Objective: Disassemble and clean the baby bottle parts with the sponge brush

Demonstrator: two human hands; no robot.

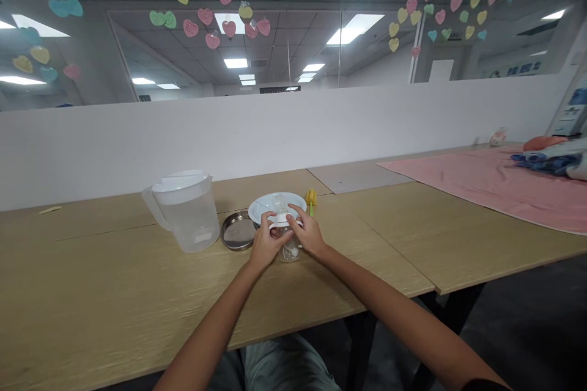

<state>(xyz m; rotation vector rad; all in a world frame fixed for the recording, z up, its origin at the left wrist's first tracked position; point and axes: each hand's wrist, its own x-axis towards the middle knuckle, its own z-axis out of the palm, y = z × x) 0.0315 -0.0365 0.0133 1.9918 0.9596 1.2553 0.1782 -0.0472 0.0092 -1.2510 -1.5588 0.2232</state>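
Note:
A clear baby bottle (290, 249) stands upright near the table's front edge, with a white collar and handles at its top. My left hand (269, 239) is closed around the left side of the collar, thumb across the front. From the right, my right hand (308, 233) grips the same collar, its fingers over the top. A small white part shows inside the bottle. Just behind the hands is a pale blue-white bowl (257, 210) with a clear piece (279, 202) at its middle; whether that piece belongs to the bottle I cannot tell.
Left of the hands are a round metal tray (237, 233) and a translucent lidded pitcher (192, 214). A yellow brush (311, 197) with a green handle lies right of the bowl. Pink cloth (477, 183) covers the table's right end, with folded fabric (550, 159) on it.

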